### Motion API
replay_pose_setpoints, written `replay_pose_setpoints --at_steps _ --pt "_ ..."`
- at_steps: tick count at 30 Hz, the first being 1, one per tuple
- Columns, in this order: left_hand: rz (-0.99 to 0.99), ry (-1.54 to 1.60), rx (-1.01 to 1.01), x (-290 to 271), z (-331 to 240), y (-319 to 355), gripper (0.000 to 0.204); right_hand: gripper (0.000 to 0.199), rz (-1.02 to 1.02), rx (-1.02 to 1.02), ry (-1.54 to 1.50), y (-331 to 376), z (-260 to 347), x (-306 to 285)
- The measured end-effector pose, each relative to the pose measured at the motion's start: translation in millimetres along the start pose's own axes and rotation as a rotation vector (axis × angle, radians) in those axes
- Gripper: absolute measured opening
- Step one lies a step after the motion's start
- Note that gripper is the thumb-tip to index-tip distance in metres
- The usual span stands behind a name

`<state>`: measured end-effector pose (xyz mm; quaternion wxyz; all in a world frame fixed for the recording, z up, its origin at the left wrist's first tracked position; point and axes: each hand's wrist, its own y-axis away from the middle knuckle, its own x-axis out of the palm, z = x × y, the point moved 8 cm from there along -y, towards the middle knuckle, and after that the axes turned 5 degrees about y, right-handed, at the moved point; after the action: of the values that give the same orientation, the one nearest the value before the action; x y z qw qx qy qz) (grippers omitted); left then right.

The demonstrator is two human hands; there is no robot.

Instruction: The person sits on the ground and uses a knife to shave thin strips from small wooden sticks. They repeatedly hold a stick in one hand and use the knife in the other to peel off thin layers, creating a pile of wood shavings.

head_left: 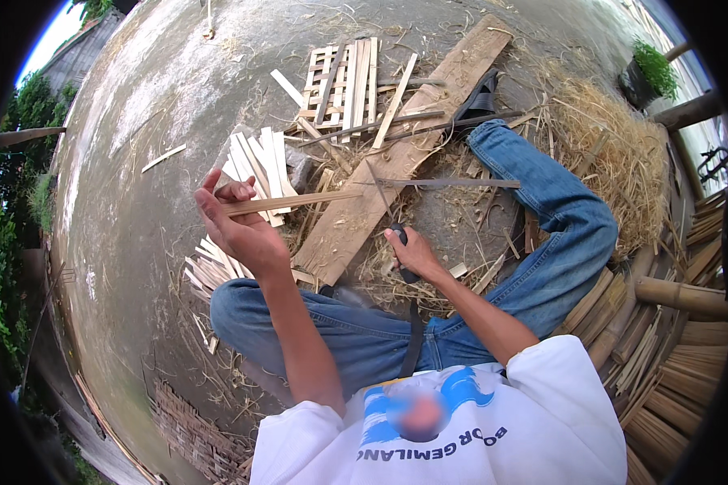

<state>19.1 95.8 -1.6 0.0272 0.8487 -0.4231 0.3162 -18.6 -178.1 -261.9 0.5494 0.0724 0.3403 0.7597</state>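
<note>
My left hand (247, 226) is closed round one end of a thin bamboo strip (311, 199), palm turned up. The strip's far end reaches over a long wooden plank (429, 105) that slants across the ground between my legs. In my right hand (419, 252) is a knife (383, 194), gripped by its dark handle. Its narrow blade points forward and up over the plank, close to the strip's far end. A long, thin greyish piece (453, 183) lies to the right of the blade; whether it is a strip or another blade, I cannot tell.
Pale cut strips (259, 162) lie in a pile beyond my left hand, more (214, 263) beside my left knee. A slatted wooden lattice (340, 85) rests further off. Fibrous shavings (598, 162) heap up at right. Bamboo poles (683, 295) and bundled strips (675, 388) stand near my right side.
</note>
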Motion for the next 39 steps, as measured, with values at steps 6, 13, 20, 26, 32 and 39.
replay_pose_setpoints --at_steps 6,13,20,26,32,39 --pt "0.059 0.266 -0.080 11 6 6 0.023 0.061 0.125 -0.223 -0.058 34 78 43" --pt "0.075 0.232 -0.029 14 0 13 0.015 0.049 0.065 -0.550 -0.106 92 190 42" --pt "0.032 0.260 -0.029 0 -1 11 0.014 0.044 0.050 -0.517 -0.049 93 194 43" --pt "0.078 0.250 -0.003 21 -6 17 0.014 0.047 0.074 -0.452 -0.064 100 189 44" --pt "0.051 0.292 -0.018 16 -2 16 0.009 0.049 0.078 -0.407 -0.002 105 185 34" --pt "0.038 0.313 -0.040 13 4 13 0.012 0.047 0.056 -0.438 -0.013 87 173 25"
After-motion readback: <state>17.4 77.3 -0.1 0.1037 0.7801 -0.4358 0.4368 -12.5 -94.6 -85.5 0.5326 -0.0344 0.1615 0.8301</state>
